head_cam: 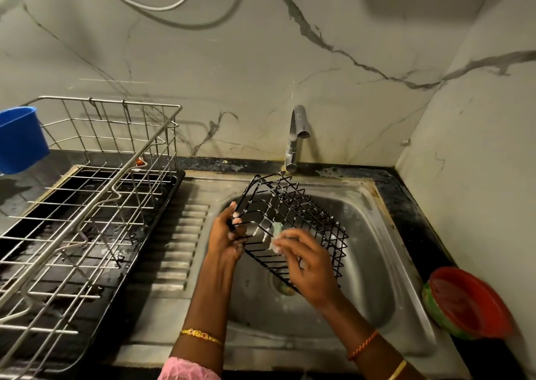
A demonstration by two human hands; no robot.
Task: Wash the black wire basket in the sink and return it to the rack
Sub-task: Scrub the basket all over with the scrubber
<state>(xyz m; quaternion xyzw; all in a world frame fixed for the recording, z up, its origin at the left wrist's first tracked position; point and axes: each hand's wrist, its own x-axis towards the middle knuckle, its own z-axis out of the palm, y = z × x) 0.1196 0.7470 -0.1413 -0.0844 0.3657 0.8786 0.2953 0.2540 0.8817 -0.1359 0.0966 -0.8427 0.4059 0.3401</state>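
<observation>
The black wire basket is held tilted over the steel sink. My left hand grips the basket's left edge, fingers curled round the wire. My right hand holds a soapy pale green scrub pad against the basket's near side; foam clings to my fingers. The silver wire dish rack stands on a black tray to the left of the sink.
A tap rises behind the sink, with no water visible from its spout. A blue cup hangs at the rack's far left. A red and green bowl sits on the dark counter at the right. The ribbed drainboard lies between rack and sink.
</observation>
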